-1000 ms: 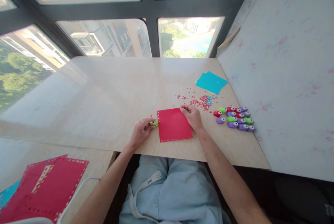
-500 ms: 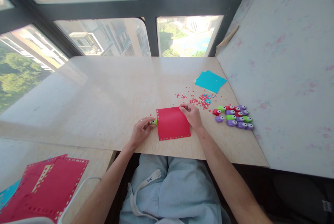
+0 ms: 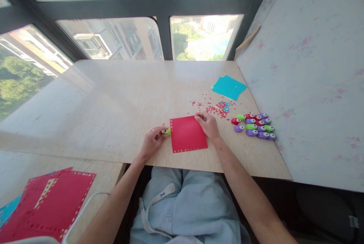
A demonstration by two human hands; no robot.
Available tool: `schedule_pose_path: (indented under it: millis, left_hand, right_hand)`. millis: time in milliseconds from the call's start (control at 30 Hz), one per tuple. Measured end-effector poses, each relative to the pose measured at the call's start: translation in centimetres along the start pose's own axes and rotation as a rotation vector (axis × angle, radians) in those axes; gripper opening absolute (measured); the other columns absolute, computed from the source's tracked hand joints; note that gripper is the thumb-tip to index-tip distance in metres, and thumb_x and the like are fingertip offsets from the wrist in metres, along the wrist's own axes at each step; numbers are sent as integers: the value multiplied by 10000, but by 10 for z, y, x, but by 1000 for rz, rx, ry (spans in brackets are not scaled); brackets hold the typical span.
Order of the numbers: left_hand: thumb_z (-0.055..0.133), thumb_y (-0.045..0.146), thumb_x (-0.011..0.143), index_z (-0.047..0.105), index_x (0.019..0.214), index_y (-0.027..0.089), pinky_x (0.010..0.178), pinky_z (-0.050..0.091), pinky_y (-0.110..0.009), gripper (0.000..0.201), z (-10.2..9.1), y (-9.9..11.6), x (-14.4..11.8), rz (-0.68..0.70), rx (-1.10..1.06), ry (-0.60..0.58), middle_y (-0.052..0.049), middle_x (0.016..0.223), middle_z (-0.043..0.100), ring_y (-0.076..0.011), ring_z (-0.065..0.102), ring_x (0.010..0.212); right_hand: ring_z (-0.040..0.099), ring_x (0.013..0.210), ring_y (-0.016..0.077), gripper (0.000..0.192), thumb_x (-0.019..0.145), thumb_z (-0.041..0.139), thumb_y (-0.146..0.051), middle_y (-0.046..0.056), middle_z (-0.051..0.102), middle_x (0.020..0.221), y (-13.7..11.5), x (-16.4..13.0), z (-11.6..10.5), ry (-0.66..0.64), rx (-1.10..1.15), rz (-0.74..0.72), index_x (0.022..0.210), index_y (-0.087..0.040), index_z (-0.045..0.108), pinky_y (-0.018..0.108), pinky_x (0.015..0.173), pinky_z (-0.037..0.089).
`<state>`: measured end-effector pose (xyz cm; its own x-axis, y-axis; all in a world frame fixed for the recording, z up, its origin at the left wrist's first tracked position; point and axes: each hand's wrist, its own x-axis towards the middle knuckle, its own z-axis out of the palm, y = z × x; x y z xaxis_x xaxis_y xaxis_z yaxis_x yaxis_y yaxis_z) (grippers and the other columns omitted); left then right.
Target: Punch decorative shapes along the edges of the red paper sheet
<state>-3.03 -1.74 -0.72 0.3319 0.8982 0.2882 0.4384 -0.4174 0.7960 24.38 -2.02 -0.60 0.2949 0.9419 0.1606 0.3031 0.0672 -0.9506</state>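
Observation:
A square sheet of red paper (image 3: 189,134) lies before me, with small punched holes along its left and bottom edges. My left hand (image 3: 154,140) is closed around a green craft punch (image 3: 167,131), which sits at the sheet's left edge. Fingers hide part of the punch. At the sheet's top right corner, my right hand (image 3: 207,125) pinches the paper between thumb and fingers.
Red and blue paper bits (image 3: 222,108) are scattered beyond my right hand. Several purple, green and red punches (image 3: 251,132) stand by the wall. Blue sheets (image 3: 229,87) lie farther back. Punched red sheets (image 3: 57,202) rest at lower left, beside a white cable (image 3: 90,199).
Both hands, the green punch and the red sheet keep nearly the same positions. The whole view has shifted very slightly.

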Motion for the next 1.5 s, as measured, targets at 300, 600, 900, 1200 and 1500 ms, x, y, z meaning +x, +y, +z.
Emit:
schedule_pose_path:
  millis: [300,600,900,1200,1500]
  left_hand:
    - [615,240,866,696,1053,211,581,474,-179,206,0,2,0,0,20,-8,-39,908,692,-77,557,623]
    - [618,269,877,703,1060,212,588,492,-188,209,-1,3,0,25,34,-5,-55,926,705,-93,588,662]
    - [620,225,869,705,1068,214,603,488,-186,216,0,1,0,8,43,-6,-47,925,705,-88,584,657]
    - [614,263,879,703,1070,216,591,488,-192,216,0,1,0,16,66,-3,-49,914,702,-91,581,648]
    - [616,259,873,701,1069,215,582,484,-192,218,0,2,0,26,65,0,-51,924,707,-87,567,626]
  right_hand:
    - [642,749,196,274,806,606,-387,77,710,866,2,1,0,-3,17,2,937,-165,702,314,719,501]
    - [654,775,201,273,805,613,-398,77,715,882,3,1,0,-10,20,7,936,-175,702,326,757,521]
    - [645,764,197,277,809,610,-395,78,711,877,3,1,-1,-11,32,-3,940,-168,701,324,746,508]
    - [662,787,204,282,793,617,-401,78,721,881,2,0,0,5,39,14,930,-171,706,319,734,511]
    - [669,797,209,296,784,619,-417,84,730,897,1,0,0,5,31,23,930,-174,706,330,749,522]
